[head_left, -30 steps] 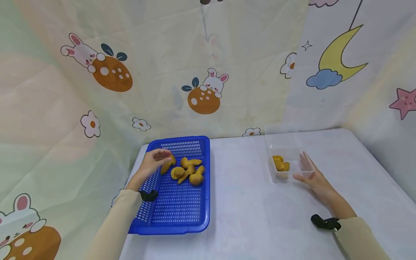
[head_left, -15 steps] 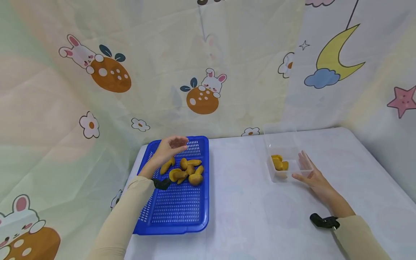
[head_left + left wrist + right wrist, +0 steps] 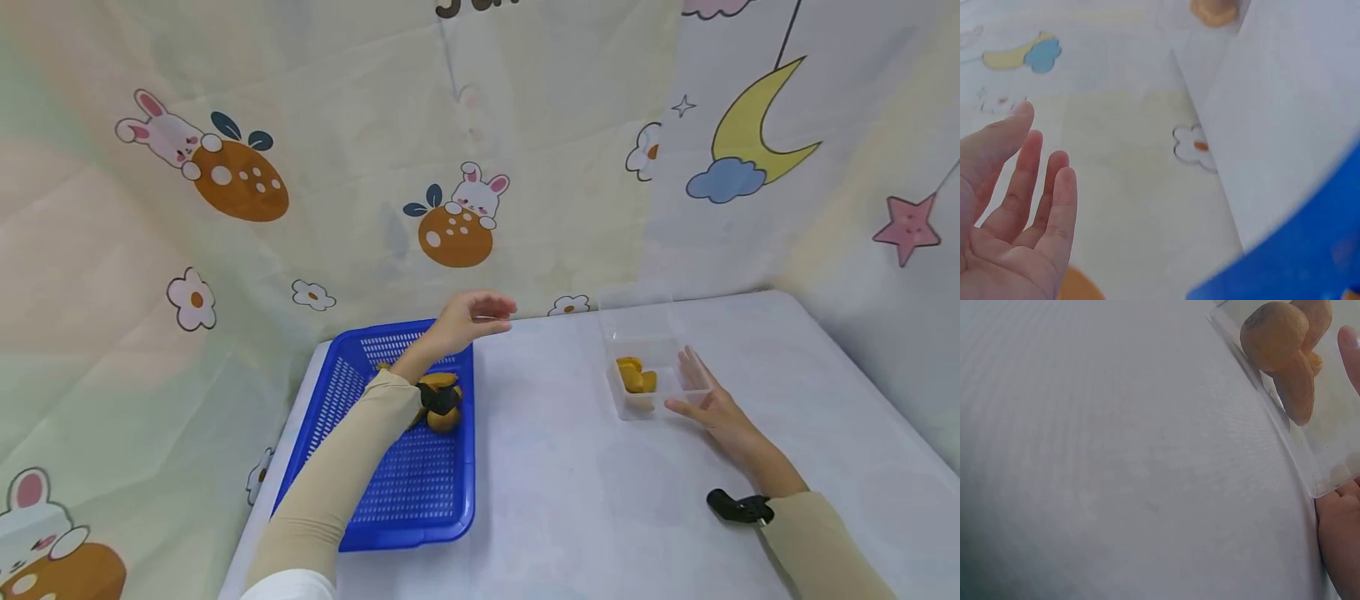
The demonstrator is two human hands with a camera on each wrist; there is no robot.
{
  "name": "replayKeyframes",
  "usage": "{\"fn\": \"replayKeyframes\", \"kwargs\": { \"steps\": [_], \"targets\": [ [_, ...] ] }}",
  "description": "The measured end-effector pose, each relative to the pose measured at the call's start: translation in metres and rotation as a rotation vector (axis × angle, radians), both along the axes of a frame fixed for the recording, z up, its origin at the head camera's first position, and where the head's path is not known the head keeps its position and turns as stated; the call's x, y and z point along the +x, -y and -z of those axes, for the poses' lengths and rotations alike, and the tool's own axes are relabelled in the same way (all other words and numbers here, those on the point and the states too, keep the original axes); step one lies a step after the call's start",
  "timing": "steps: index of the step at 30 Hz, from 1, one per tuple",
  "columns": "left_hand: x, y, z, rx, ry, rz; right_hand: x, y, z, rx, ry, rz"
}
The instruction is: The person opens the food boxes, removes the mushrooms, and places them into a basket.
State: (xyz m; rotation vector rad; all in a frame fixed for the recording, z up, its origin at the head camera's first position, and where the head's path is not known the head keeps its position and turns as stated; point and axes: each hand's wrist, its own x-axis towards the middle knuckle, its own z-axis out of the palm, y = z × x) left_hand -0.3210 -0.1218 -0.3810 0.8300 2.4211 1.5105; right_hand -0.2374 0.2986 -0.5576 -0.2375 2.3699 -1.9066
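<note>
My left hand point(image 3: 476, 321) hangs in the air beyond the back right corner of the blue plastic basket point(image 3: 467, 467), fingers loosely bent. Its bare palm shows in the left wrist view with nothing held. Brown-yellow mushrooms point(image 3: 444, 419) lie in the basket, partly hidden by my left forearm and wrist camera. My right hand point(image 3: 720, 412) rests against the right side of a clear plastic box point(image 3: 663, 394), fingers straight along the wall and thumb at the front. A few mushrooms point(image 3: 1275, 337) sit at the box's left side.
The box's clear lid point(image 3: 636, 315) stands raised at its back. A white cloth point(image 3: 555, 467) covers the table. Behind rises a printed fabric backdrop point(image 3: 352, 183) with rabbits, flowers and a moon, which also closes off the left and right sides.
My left hand has moved rightward from over the mushrooms in the basket to past its back right corner, carrying nothing visible. My right hand stays at the box. The head view has turned slightly right.
</note>
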Motion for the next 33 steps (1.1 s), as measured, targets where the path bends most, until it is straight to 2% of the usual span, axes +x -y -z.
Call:
{"fn": "replayKeyframes", "kwargs": {
  "steps": [10, 16, 23, 26, 33],
  "targets": [
    [-0.009, -0.083, 0.016, 0.014, -0.002, 0.198, 0.0, 0.0, -0.001, 0.012, -0.001, 0.003],
    [-0.011, -0.123, 0.032, 0.002, 0.013, 0.299, 0.002, 0.001, -0.003, 0.011, 0.016, 0.012],
    [-0.016, -0.154, 0.047, -0.057, 0.035, 0.411, 0.002, 0.001, -0.003, 0.015, 0.028, 0.026],
    [-0.02, -0.165, 0.053, -0.08, 0.047, 0.478, 0.002, 0.0, -0.002, 0.011, 0.021, 0.028],
    [-0.028, -0.182, 0.055, -0.159, 0.132, 0.628, 0.0, 0.0, 0.001, 0.003, 0.01, 0.016]
  ]
}}
